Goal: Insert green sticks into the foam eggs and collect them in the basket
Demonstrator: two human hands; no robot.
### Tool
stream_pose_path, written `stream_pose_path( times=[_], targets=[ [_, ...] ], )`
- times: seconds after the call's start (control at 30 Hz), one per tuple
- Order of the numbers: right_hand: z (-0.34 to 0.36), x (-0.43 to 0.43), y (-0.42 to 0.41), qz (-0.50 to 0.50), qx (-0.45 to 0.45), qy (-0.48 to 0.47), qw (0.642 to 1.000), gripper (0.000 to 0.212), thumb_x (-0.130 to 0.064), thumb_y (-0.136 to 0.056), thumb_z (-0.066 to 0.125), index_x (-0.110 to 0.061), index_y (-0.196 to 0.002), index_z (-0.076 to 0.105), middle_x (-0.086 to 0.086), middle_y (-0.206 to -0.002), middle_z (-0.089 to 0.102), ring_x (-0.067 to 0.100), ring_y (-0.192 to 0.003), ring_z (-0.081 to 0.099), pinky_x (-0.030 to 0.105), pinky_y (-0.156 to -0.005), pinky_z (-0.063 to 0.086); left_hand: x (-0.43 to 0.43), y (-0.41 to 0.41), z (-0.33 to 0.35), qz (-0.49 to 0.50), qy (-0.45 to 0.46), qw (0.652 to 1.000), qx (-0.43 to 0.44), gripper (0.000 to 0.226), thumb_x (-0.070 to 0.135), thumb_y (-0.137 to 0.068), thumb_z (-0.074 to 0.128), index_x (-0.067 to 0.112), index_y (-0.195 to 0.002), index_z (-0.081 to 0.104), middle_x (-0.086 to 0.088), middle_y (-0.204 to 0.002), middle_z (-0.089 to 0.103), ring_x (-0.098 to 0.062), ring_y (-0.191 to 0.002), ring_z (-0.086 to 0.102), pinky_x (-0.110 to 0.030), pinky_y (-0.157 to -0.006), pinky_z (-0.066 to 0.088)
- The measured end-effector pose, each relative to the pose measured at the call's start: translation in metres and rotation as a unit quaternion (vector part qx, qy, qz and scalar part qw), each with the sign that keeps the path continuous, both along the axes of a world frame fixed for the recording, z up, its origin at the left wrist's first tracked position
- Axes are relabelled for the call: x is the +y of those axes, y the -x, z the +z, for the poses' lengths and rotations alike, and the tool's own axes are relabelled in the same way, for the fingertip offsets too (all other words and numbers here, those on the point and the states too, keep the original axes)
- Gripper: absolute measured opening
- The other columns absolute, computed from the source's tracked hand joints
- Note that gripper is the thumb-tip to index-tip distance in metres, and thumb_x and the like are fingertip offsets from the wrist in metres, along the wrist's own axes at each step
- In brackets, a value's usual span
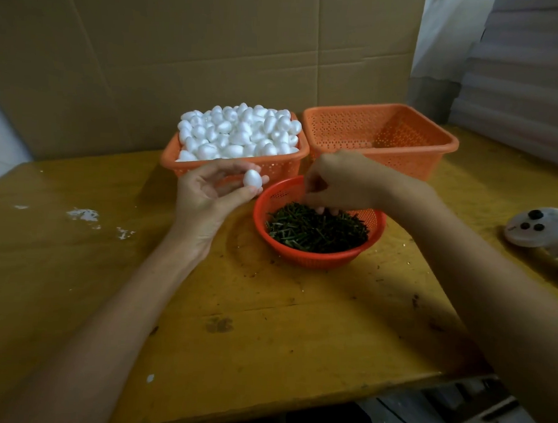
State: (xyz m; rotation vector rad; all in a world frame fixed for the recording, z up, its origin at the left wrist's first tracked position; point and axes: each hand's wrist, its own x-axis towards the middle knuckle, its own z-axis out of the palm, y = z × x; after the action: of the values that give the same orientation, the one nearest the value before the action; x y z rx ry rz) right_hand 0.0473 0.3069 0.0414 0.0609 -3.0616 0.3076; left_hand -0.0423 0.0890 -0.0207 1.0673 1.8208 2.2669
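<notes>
My left hand (201, 201) pinches one white foam egg (252, 179) between thumb and fingertips, held upright just left of a round red bowl (314, 260). The bowl is filled with short green sticks (318, 232). My right hand (343, 182) reaches down over the bowl's far side, its bent fingertips touching the stick pile; whether a stick is pinched is hidden. Behind stand two orange square baskets: the left basket (171, 158) heaped with foam eggs (236, 132), the right basket (434, 144) showing nothing inside.
Everything sits on a worn yellow wooden table (266, 322) with white foam crumbs (85, 215) at the left. A white device with black buttons (539, 229) lies at the right edge. Cardboard sheets (182, 63) stand behind the baskets.
</notes>
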Motion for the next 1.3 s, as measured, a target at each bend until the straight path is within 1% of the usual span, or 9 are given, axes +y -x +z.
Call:
stream_pose_path(
  times=[0.03, 0.07, 0.17, 0.3, 0.47, 0.6, 0.77, 1.03, 1.3],
  targets=[
    [-0.004, 0.002, 0.0, 0.011, -0.007, 0.01, 1.0, 0.02, -0.034, -0.098, 0.067, -0.021, -0.084, 0.073, -0.011, -0.071, 0.074, 0.003, -0.059, 0.069, 0.016, -0.058, 0.052, 0.0, 0.001, 0.0, 0.0, 0.005, 1.0, 0.007, 0.032, -0.002, -0.081, 0.083, -0.003, -0.111, 0.071, -0.021, -0.119, 0.075, -0.039, -0.109, 0.075, -0.052, -0.097, 0.06],
    [-0.007, 0.004, 0.0, 0.024, 0.004, 0.01, 1.0, 0.018, -0.035, -0.098, 0.067, -0.023, -0.086, 0.073, -0.012, -0.076, 0.074, 0.002, -0.064, 0.069, 0.018, -0.063, 0.052, 0.0, 0.002, -0.001, 0.0, 0.008, 1.0, 0.012, 0.03, -0.002, -0.082, 0.084, 0.0, -0.109, 0.072, -0.02, -0.118, 0.075, -0.039, -0.109, 0.075, -0.051, -0.097, 0.061],
    [-0.016, 0.007, -0.001, 0.052, 0.065, -0.023, 0.996, 0.011, -0.038, -0.096, 0.068, -0.028, -0.094, 0.073, -0.014, -0.093, 0.071, 0.01, -0.087, 0.066, 0.035, -0.083, 0.053, -0.001, 0.004, -0.001, 0.002, 0.011, 1.0, 0.02, 0.026, -0.002, -0.083, 0.084, 0.004, -0.106, 0.074, -0.019, -0.117, 0.076, -0.039, -0.109, 0.076, -0.051, -0.097, 0.061],
    [-0.018, 0.012, -0.007, 0.078, 0.061, -0.01, 0.995, 0.008, -0.035, -0.096, 0.07, -0.029, -0.1, 0.074, -0.013, -0.097, 0.072, 0.008, -0.091, 0.065, 0.035, -0.085, 0.052, 0.0, 0.004, -0.002, 0.008, 0.018, 1.0, 0.023, 0.027, -0.001, -0.084, 0.085, 0.002, -0.108, 0.074, -0.017, -0.114, 0.077, -0.038, -0.106, 0.077, -0.051, -0.096, 0.061],
    [-0.021, 0.012, -0.01, 0.088, 0.061, -0.009, 0.994, 0.009, -0.033, -0.095, 0.071, -0.029, -0.102, 0.076, -0.016, -0.1, 0.074, 0.006, -0.093, 0.065, 0.034, -0.089, 0.052, 0.001, 0.004, -0.004, 0.005, 0.028, 0.999, 0.017, 0.027, -0.002, -0.086, 0.082, 0.001, -0.111, 0.073, -0.016, -0.119, 0.076, -0.039, -0.104, 0.077, -0.054, -0.097, 0.06],
    [-0.026, 0.01, -0.007, 0.085, 0.057, -0.015, 0.995, 0.01, -0.032, -0.096, 0.07, -0.029, -0.104, 0.076, -0.014, -0.104, 0.075, 0.01, -0.101, 0.067, 0.039, -0.094, 0.052, 0.002, 0.004, -0.005, 0.001, 0.03, 0.999, 0.019, 0.027, 0.0, -0.085, 0.083, 0.0, -0.11, 0.073, -0.019, -0.116, 0.076, -0.039, -0.105, 0.077, -0.054, -0.098, 0.06],
    [-0.029, 0.01, -0.006, 0.089, 0.057, -0.018, 0.994, 0.01, -0.033, -0.096, 0.07, -0.03, -0.104, 0.075, -0.015, -0.103, 0.074, 0.011, -0.1, 0.067, 0.039, -0.093, 0.052, 0.003, 0.003, -0.005, -0.007, 0.013, 1.0, 0.009, 0.029, 0.002, -0.084, 0.083, 0.005, -0.111, 0.073, -0.019, -0.115, 0.076, -0.041, -0.104, 0.076, -0.051, -0.097, 0.061],
    [-0.031, 0.012, -0.005, 0.097, 0.064, -0.015, 0.993, 0.009, -0.032, -0.096, 0.07, -0.029, -0.102, 0.075, -0.014, -0.102, 0.074, 0.01, -0.099, 0.067, 0.035, -0.09, 0.051, 0.003, 0.004, -0.006, -0.01, 0.015, 0.999, 0.029, 0.024, 0.0, -0.085, 0.083, 0.004, -0.107, 0.074, -0.019, -0.115, 0.076, -0.041, -0.105, 0.076, -0.052, -0.096, 0.061],
    [-0.032, 0.012, -0.005, 0.095, 0.066, -0.011, 0.993, 0.007, -0.031, -0.095, 0.071, -0.031, -0.101, 0.075, -0.016, -0.102, 0.074, 0.008, -0.098, 0.066, 0.027, -0.084, 0.046, 0.005, 0.002, -0.009, -0.001, 0.012, 0.999, 0.049, 0.029, -0.001, -0.082, 0.087, 0.002, -0.109, 0.075, -0.014, -0.115, 0.078, -0.035, -0.106, 0.077, -0.041, -0.092, 0.063]
  ],
)
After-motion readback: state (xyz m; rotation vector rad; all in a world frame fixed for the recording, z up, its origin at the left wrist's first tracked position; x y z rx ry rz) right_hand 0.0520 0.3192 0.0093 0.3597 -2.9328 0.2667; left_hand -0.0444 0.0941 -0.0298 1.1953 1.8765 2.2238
